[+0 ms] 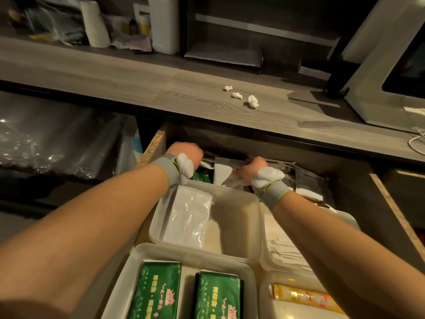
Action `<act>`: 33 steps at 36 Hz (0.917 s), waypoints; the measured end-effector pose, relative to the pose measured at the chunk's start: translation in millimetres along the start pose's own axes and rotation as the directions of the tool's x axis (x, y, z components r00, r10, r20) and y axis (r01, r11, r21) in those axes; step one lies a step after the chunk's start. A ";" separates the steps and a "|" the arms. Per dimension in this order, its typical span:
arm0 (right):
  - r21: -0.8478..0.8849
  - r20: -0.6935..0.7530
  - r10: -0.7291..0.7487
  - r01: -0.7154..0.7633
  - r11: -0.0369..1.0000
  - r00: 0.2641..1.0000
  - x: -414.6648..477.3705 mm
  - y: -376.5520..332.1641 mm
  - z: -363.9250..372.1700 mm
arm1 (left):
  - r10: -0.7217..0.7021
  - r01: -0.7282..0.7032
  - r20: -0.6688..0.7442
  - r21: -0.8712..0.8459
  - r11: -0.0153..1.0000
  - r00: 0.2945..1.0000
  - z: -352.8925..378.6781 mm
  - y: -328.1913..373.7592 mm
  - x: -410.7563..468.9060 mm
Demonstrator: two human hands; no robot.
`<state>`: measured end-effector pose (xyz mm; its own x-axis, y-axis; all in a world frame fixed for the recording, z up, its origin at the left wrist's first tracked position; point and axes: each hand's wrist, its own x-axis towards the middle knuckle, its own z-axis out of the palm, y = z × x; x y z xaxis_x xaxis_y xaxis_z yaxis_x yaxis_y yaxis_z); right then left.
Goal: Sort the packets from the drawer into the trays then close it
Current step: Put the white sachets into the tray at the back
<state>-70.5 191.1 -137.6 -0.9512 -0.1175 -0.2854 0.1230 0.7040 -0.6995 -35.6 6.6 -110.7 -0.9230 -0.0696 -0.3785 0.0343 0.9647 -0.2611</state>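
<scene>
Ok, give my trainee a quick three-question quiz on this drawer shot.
1. True or false: both hands reach into the back of the drawer.
2. How many green packets lie in the near-left tray?
3. Which holds the clear packet: A) the middle tray, B) the counter, C) the left hand?

Key: 1 true, the right hand too. 2 two. 3 A.

The drawer [388, 203] stands open. Two green packets [158, 293] lie in the near tray [142, 252], a clear packet [190, 217] in the middle tray [239, 217], more loose behind.
</scene>
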 end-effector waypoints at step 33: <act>0.474 -0.382 -0.289 0.454 0.754 0.878 -83.3 -4.8 -74.0 | -0.070 -0.093 -0.064 -0.810 -0.579 0.996 1.6 5.8 -93.7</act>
<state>-12.8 249.4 -62.0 -0.9787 -0.0386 0.2018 -0.2053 0.1456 -0.9678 51.7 18.3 -78.1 -0.9458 -0.1202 -0.3017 -0.2448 -0.3463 0.9056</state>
